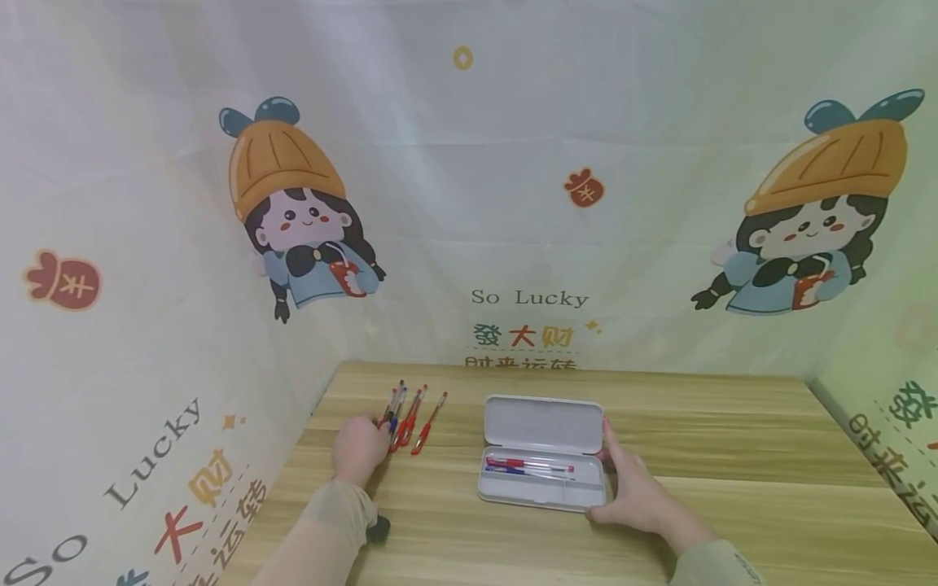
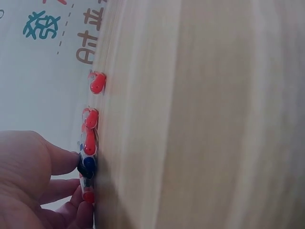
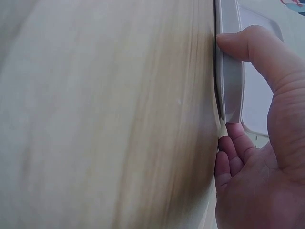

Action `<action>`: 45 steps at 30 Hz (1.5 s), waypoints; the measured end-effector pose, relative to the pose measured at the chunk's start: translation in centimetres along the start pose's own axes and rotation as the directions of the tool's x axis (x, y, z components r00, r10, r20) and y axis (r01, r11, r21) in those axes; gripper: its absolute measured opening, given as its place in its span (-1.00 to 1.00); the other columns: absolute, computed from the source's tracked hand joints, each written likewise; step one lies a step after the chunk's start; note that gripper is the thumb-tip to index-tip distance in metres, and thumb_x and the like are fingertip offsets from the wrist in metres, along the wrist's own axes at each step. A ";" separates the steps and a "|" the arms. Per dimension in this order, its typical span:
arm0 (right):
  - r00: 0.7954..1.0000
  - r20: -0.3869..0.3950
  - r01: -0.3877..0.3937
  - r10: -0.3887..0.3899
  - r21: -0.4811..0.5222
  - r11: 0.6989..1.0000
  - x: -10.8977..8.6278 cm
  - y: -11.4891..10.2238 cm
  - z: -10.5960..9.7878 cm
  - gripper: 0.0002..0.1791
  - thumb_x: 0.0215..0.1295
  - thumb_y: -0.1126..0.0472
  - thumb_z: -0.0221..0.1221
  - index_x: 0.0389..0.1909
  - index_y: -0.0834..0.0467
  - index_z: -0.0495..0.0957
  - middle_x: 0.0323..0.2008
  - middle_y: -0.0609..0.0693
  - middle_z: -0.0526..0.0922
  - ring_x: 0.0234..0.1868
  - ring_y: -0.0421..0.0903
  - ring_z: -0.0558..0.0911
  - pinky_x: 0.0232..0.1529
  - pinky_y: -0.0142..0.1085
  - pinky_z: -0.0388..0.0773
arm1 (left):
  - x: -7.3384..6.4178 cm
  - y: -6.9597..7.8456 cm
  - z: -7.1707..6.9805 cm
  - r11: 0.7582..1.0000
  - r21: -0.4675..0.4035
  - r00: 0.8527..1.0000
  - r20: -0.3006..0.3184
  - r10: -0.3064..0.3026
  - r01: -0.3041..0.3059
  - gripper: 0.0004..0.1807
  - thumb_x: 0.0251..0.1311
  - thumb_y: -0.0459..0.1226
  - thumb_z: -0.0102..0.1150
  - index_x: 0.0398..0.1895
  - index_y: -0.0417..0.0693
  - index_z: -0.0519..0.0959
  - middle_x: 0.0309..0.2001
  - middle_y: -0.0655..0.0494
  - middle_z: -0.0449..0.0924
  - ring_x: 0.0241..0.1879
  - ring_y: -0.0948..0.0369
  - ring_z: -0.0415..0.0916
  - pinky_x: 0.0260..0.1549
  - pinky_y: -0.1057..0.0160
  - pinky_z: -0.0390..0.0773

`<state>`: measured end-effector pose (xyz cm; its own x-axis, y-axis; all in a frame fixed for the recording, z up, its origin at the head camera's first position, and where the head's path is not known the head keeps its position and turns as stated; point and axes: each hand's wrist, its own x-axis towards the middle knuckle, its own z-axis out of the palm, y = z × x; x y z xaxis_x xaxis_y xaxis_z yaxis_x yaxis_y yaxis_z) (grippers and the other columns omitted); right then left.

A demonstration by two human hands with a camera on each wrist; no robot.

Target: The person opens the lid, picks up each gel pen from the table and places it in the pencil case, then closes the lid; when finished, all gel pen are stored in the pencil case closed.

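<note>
An open grey pencil case lies on the table with its lid tipped back. In its long compartment are a red pen and a blue pen. My right hand holds the case at its right end, thumb on the front wall and fingers round the end. Left of the case is a loose group of gel pens, mostly red. My left hand is at the left side of this group, its thumb and fingers pinching a black pen; part of that pen is hidden by the hand.
One red pen lies slightly apart, on the case side of the group. The wooden table ends at a printed cloth backdrop behind and on both sides. A narrow divided section runs along the case's front.
</note>
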<state>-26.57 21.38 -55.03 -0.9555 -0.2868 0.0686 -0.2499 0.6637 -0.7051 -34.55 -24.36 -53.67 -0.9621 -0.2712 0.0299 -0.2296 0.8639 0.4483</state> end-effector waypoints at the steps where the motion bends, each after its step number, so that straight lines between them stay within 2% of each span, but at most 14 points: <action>1: 1.000 0.000 0.001 -0.001 -0.003 1.000 0.0 0.0 0.0 0.75 -0.25 0.08 0.73 0.77 0.33 -0.38 0.30 0.22 0.62 0.40 0.27 0.54 0.59 0.39 0.31 | 0.0 0.0 0.1 1.000 0.000 1.000 0.000 -0.004 0.004 -0.57 0.52 -0.13 0.21 0.20 -0.29 0.71 0.08 -0.28 0.80 -0.05 -0.14 0.75 -0.01 -0.18 0.73; 6: 1.000 0.003 0.002 -0.002 0.000 1.000 -0.1 0.0 0.1 0.75 -0.25 0.09 0.73 0.77 0.34 -0.38 0.30 0.21 0.63 0.40 0.27 0.54 0.59 0.40 0.31 | 0.1 -0.2 0.4 1.000 -0.013 1.000 0.001 -0.020 0.020 -0.55 0.52 -0.11 0.23 0.22 -0.28 0.71 0.11 -0.27 0.80 -0.03 -0.13 0.76 0.00 -0.18 0.73; 11: 1.000 0.003 -0.003 0.003 0.006 1.000 -0.1 0.0 0.1 0.75 -0.25 0.09 0.72 0.77 0.32 -0.38 0.31 0.23 0.62 0.41 0.29 0.51 0.59 0.41 0.29 | 0.3 -0.4 0.5 1.000 -0.022 1.000 -0.004 -0.019 0.019 -0.60 0.50 -0.10 0.27 0.15 -0.22 0.76 0.07 -0.21 0.83 -0.06 -0.11 0.77 -0.05 -0.16 0.72; 21: 1.000 -0.011 -0.003 0.003 0.008 1.000 0.1 0.5 0.2 0.75 -0.25 0.07 0.71 0.78 0.31 -0.38 0.32 0.26 0.61 0.42 0.30 0.48 0.57 0.42 0.31 | 0.1 -0.4 0.2 0.996 -0.091 0.997 -0.072 -0.001 -0.005 -0.67 0.51 -0.15 0.24 0.01 -0.23 0.81 -0.01 -0.19 0.87 -0.05 -0.12 0.78 -0.02 -0.15 0.69; 26: 1.000 -0.002 -0.008 0.008 0.008 1.000 0.0 0.4 0.1 0.75 -0.25 0.08 0.72 0.78 0.30 -0.38 0.32 0.25 0.61 0.43 0.30 0.47 0.58 0.41 0.31 | -0.2 -0.2 0.2 0.992 -0.126 0.996 -0.088 -0.004 -0.007 -0.67 0.50 -0.16 0.23 0.02 -0.22 0.82 0.01 -0.19 0.87 -0.05 -0.12 0.79 -0.04 -0.11 0.70; 30: 1.000 0.004 -0.009 0.009 0.005 1.000 -0.1 0.2 0.0 0.75 -0.25 0.09 0.72 0.78 0.29 -0.38 0.33 0.26 0.62 0.43 0.31 0.46 0.57 0.42 0.31 | -0.3 0.5 0.2 0.988 -0.146 0.994 -0.107 0.039 -0.054 -0.67 0.50 -0.15 0.25 0.03 -0.21 0.83 0.00 -0.17 0.88 -0.06 -0.10 0.80 -0.06 -0.06 0.70; 37: 1.000 0.016 -0.019 0.019 0.004 1.000 -0.1 0.1 -0.1 0.75 -0.24 0.08 0.72 0.78 0.29 -0.39 0.38 0.27 0.59 0.47 0.33 0.43 0.58 0.45 0.28 | -0.8 2.8 0.2 0.974 -0.170 0.980 -0.156 0.126 -0.152 -0.70 0.49 -0.15 0.27 0.04 -0.13 0.84 -0.11 -0.04 0.90 -0.15 0.03 0.79 -0.18 0.05 0.66; 45: 1.000 0.010 -0.019 0.019 0.001 1.000 -0.1 -0.2 -0.1 0.74 -0.24 0.09 0.71 0.78 0.31 -0.37 0.38 0.29 0.60 0.49 0.36 0.41 0.59 0.44 0.25 | -2.3 6.0 -0.4 0.939 -0.242 0.964 -0.163 0.209 -0.245 -0.77 0.45 -0.21 0.35 0.02 -0.10 0.84 -0.16 0.02 0.88 -0.23 0.13 0.75 -0.29 0.18 0.63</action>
<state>-26.42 21.36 -54.86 -0.9585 -0.2811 0.0478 -0.2313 0.6684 -0.7070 -33.61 -18.77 -50.67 -0.9517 -0.1498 0.2680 0.0554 0.7749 0.6296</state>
